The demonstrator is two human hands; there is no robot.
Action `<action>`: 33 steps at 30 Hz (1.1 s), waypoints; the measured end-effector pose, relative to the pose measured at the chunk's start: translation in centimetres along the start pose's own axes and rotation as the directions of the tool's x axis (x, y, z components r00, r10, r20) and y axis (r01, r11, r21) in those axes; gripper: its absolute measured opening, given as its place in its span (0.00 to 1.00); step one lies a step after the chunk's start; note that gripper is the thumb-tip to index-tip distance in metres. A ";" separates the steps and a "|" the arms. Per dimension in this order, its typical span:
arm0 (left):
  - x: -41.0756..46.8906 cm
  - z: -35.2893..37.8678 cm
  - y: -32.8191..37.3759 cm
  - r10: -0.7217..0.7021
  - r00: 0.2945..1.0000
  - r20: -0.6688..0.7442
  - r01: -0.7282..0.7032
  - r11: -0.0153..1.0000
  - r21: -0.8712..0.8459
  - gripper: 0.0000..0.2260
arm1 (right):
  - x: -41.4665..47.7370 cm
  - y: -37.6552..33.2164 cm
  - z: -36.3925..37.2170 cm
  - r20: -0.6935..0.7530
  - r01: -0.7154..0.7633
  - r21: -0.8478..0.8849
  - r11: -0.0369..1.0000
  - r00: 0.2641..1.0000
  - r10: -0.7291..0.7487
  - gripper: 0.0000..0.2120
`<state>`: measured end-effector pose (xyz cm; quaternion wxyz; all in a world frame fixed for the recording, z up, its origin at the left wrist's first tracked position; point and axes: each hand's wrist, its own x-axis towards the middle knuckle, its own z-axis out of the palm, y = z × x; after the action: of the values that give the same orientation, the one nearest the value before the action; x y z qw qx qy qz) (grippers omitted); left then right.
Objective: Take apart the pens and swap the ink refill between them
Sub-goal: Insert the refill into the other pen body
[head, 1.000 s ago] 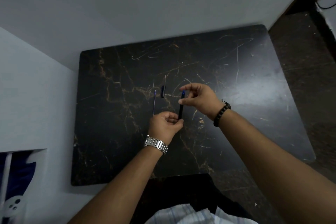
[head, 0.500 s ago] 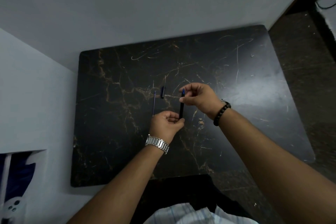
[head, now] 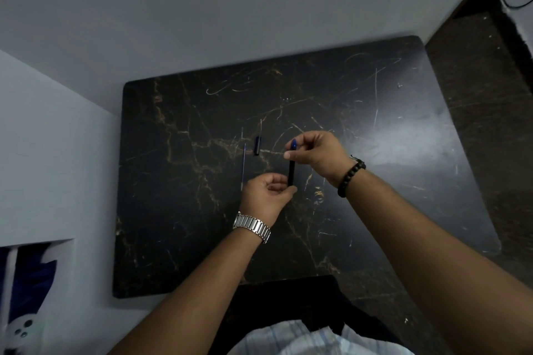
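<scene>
Black marble-patterned table [head: 178, 210], gold-veined and scratched, serves as work surface.

Item 1: pen [head: 292, 167], dark barrel with blue upper end, held off the table and nearly upright between both hands. Right hand [head: 320, 154] pinches the blue top between thumb and fingertips, other fingers curled in; left hand [head: 266, 193] closes thumb and fingers on the lower end, palm turned up. Both hands are thus clamped on opposite ends of the one pen, a hold that looks suited to twisting or pulling its two sections apart. Whether the sections have begun to separate cannot be told.

Item 2: ink refill [head: 243, 166], thin, bluish, lying flat on the table just left of the left hand, untouched. Probably set aside there to wait for the swap.

Item 3: small dark pen piece [head: 256, 146], short, lying near the refill's far end, apart from both hands. Its exact kind, cap or section, is not clear.
</scene>
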<state>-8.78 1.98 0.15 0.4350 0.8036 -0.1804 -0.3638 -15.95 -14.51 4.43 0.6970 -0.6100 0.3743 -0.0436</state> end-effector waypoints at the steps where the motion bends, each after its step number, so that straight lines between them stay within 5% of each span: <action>1: 0.0 0.1 0.0 -0.001 1.000 0.004 0.001 1.000 -0.003 0.10 | 0.0 0.0 0.0 0.005 -0.006 0.011 1.000 1.000 0.006 0.06; 6: 0.4 -0.1 0.1 -0.001 0.998 0.056 0.004 0.999 -0.047 0.11 | 0.3 -0.2 -0.7 0.134 -0.072 0.049 0.996 0.989 0.064 0.13; 13: 0.9 0.3 -0.4 -0.029 0.995 0.096 0.032 0.999 -0.031 0.13 | 0.5 -0.3 -0.6 0.069 -0.028 0.081 0.996 0.997 0.022 0.09; 20: 1.0 0.4 -0.2 -0.046 0.989 0.140 0.055 0.997 -0.059 0.12 | 0.9 -0.2 -2.1 0.255 -0.088 -0.001 0.996 0.963 0.085 0.14; 33: 1.0 0.4 0.7 -0.030 0.989 0.144 0.047 0.992 -0.116 0.12 | 1.1 -0.3 -1.6 0.188 -0.065 0.119 0.991 0.981 0.042 0.08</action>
<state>-8.33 0.76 0.15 0.4609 0.7518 -0.1732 -0.4385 -15.93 -16.46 4.26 0.7664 -0.5564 0.3209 0.0088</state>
